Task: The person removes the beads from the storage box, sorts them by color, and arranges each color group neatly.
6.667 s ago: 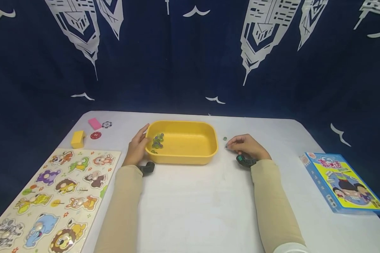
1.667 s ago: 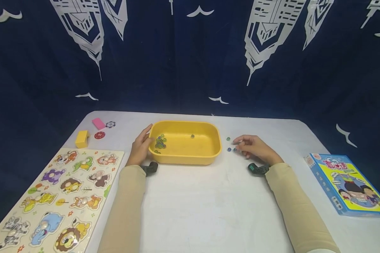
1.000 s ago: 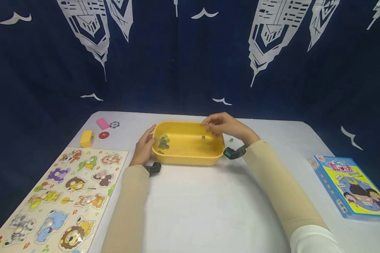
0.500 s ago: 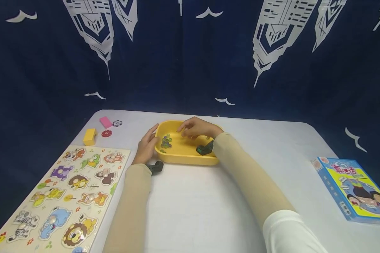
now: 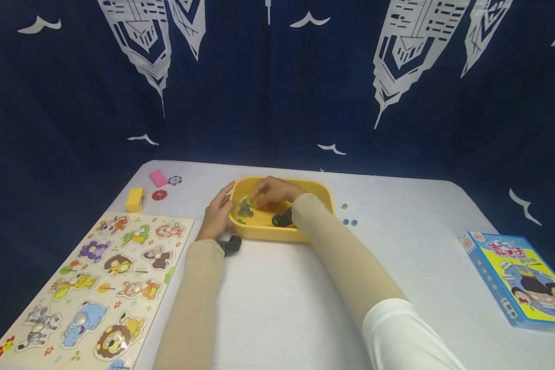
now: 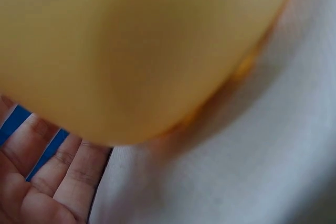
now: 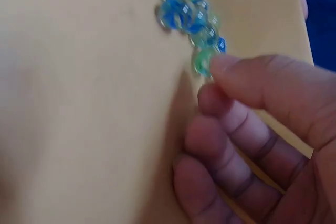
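Observation:
A yellow plastic tray (image 5: 277, 234) stands on the white table. My left hand (image 5: 216, 216) grips its left end, thumb over the rim and fingers along the outside; in the left wrist view, part of that hand (image 6: 47, 177) shows beside the tray's blurred wall (image 6: 147, 66). Several clear glass marbles (image 5: 245, 208) with green and blue swirls lie clustered inside the tray's left end. My right hand (image 5: 275, 191) reaches into the tray. In the right wrist view, its thumb and forefinger pinch a green marble (image 7: 201, 62) at the cluster's edge.
Right of the tray lie a green marble (image 5: 344, 206) and two blue marbles (image 5: 350, 222). An animal puzzle board (image 5: 97, 288) lies at left; behind it are a yellow block (image 5: 134, 200), pink block (image 5: 158, 178) and two chips (image 5: 159, 195). A blue-yellow box (image 5: 522, 277) lies at right.
My right hand has gone from the loose marbles right of the tray, over its rim, to the cluster at the left end. My left hand stays on the tray. The head view has shifted slightly.

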`<state>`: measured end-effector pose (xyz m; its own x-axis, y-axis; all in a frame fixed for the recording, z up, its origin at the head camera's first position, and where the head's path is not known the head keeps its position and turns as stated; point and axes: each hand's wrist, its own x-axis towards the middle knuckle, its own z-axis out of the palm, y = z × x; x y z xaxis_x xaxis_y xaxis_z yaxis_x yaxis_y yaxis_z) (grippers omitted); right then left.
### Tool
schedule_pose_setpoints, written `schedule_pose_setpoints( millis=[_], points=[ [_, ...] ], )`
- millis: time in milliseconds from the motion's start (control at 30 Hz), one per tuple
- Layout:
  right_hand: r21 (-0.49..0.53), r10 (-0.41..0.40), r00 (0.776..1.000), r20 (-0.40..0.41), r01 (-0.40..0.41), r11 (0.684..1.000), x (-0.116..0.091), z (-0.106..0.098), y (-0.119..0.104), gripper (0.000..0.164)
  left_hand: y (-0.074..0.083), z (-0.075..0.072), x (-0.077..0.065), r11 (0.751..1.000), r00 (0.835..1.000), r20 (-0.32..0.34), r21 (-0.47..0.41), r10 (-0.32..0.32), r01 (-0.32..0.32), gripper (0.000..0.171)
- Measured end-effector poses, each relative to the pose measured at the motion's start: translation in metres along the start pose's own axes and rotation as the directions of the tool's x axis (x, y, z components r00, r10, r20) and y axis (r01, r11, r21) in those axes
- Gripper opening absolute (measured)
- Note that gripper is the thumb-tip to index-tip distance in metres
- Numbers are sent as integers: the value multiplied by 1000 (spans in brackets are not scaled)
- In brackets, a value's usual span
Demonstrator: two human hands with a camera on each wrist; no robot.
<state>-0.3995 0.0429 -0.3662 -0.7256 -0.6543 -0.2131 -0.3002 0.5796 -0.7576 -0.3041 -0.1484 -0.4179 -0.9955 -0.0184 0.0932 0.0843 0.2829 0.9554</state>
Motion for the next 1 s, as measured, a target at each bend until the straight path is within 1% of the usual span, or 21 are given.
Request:
schedule_pose_setpoints(
  millis=[133,267,433,500,633,767,900,1000],
  points=[
    [-54,28,1000,-13,-29,998,4,3,-3,23,1,1,0,1000,1000,2,0,9,-9,61],
    [-84,49,999,-22,-51,995,4,5,-6,21,1,2,1,1000,1000,6,-4,13,-13,61],
    [-160,41,999,-26,-45,986,1,2,-9,20,1,3,0,1000,1000,5,-5,7,-7,62],
    [-170,27,999,-22,-30,985,-3,-2,-10,21,1,3,0,1000,1000,4,-5,8,-8,61],
    [-118,-30,999,-11,29,993,-14,-15,-14,20,2,3,0,1000,1000,4,-6,8,-8,62],
    [-40,-106,994,-20,105,994,-34,-29,-16,23,2,2,0,1000,1000,3,-7,-3,3,62],
    [68,-142,987,-75,147,987,-61,-46,-14,27,2,0,-1,1000,1000,-3,0,-3,3,61],
    [145,-130,980,-153,153,978,-81,-58,-6,28,2,0,-2,1000,1000,-6,7,-1,1,62]
  ],
)
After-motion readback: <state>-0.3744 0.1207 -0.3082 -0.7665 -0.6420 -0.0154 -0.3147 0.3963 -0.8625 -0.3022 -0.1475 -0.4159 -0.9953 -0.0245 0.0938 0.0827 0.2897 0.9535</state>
